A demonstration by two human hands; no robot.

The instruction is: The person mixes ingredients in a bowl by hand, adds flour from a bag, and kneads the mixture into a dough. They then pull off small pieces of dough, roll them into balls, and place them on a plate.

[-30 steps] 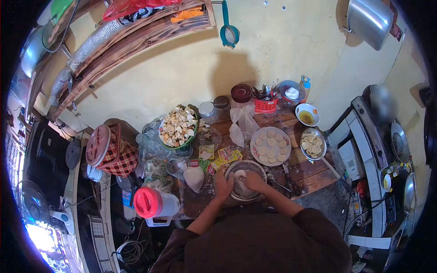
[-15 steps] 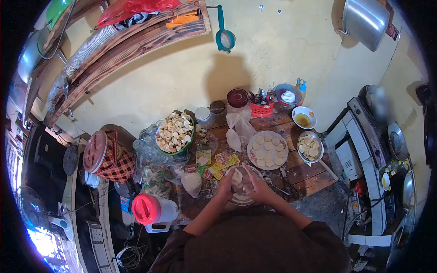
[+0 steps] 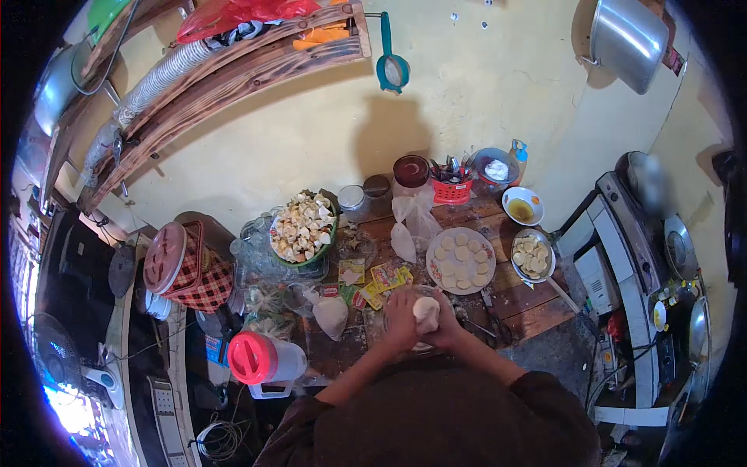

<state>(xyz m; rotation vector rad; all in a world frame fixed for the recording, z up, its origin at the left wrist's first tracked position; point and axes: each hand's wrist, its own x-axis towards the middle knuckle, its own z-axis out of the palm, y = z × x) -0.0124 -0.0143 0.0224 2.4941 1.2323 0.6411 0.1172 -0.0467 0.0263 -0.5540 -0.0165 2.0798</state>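
A pale lump of dough [image 3: 426, 311] sits between my two hands near the table's front edge. My left hand [image 3: 400, 317] is cupped against its left side, and my right hand [image 3: 447, 324] presses from the right. Both hands are over a round, light-coloured dish [image 3: 424, 291], mostly hidden beneath them. Just beyond, a patterned plate [image 3: 461, 285] bears several flat round dough pieces. Yellow and green seasoning packets [image 3: 385, 276] lie to the left of the plate, close to my left hand.
Scissors [image 3: 499, 325] and a spoon lie right of my hands. A pan [image 3: 532, 274] with dough rounds has its handle over the right edge. Left are a knotted bag of white powder [image 3: 331, 314], a heaped bowl [image 3: 302, 227] and a red-lidded pitcher [image 3: 266, 359].
Both hands have closed in around the dough, which now shows as a larger lump upright between them. Before, the hands were farther apart over the dish. The camera view has shifted slightly.
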